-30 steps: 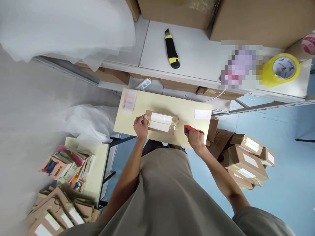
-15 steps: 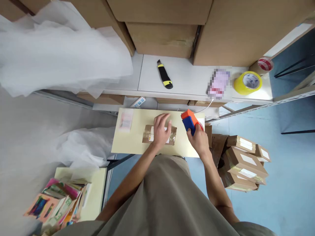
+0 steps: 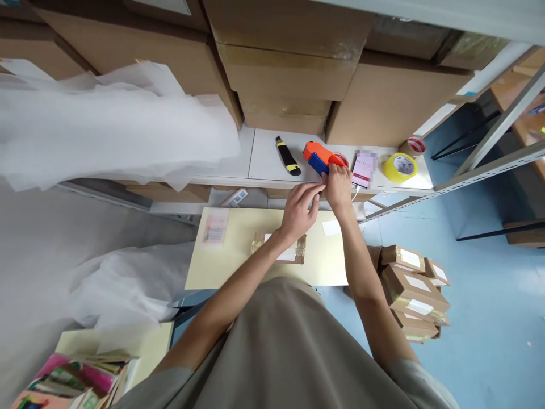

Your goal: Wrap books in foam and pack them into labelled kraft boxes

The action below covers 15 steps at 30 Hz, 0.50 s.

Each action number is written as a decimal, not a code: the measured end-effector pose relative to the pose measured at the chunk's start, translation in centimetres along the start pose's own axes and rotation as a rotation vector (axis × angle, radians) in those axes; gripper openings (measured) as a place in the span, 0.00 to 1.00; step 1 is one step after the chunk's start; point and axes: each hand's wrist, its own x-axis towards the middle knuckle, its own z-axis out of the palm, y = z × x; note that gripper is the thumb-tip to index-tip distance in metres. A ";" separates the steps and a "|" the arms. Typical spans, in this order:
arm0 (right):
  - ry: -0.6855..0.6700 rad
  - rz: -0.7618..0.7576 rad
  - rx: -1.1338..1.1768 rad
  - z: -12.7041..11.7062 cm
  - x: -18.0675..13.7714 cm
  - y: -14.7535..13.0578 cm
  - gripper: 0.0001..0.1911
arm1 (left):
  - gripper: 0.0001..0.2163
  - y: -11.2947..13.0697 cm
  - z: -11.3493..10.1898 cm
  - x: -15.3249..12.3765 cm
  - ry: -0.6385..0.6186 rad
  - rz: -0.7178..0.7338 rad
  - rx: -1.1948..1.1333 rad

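Observation:
An orange and blue tape dispenser (image 3: 317,157) with a red-rimmed roll is over the white shelf, between a box cutter and a phone. My right hand (image 3: 339,184) is closed on its near end. Close beside it, my left hand (image 3: 300,211) has its fingers loosely bent and apart, their tips near the right thumb; I see nothing in them. Under my left wrist a small taped cardboard box (image 3: 300,250) with white labels lies on the cream table (image 3: 326,267), partly covered by my forearm.
On the shelf are a black and yellow box cutter (image 3: 288,157), a phone (image 3: 363,168) with a cable and a yellow tape roll (image 3: 399,167). White packing sheets (image 3: 114,128) overhang the left side. Large cartons (image 3: 281,74) stand behind. Labelled boxes (image 3: 415,289) are piled at right.
My right hand has carried the tape dispenser from above the table forward to the shelf. My left hand has left the small box and moved up and right. The view has tilted up.

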 end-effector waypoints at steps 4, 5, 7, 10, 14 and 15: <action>0.067 -0.018 -0.022 1.0 0.5 0.3 0.25 | 0.16 -1.4 -2.3 -2.8 -0.007 -0.081 0.002; 0.115 -0.019 0.004 1.1 0.0 0.5 0.26 | 0.16 -2.2 -3.0 -3.9 -0.011 -0.126 0.011; 0.238 -0.021 0.125 1.6 -2.1 0.8 0.26 | 0.14 -4.2 -4.7 -6.8 0.001 -0.267 0.057; 0.340 -0.017 0.415 4.0 -7.4 0.9 0.25 | 0.14 -7.6 -7.4 -12.6 -0.007 -0.537 0.137; 0.112 0.099 0.666 10.0 -16.8 0.1 0.29 | 0.16 -10.5 -9.4 -20.5 0.013 -0.885 0.163; 0.050 0.144 0.702 11.7 -19.0 -0.2 0.31 | 0.17 -10.8 -9.4 -22.0 0.008 -0.947 0.146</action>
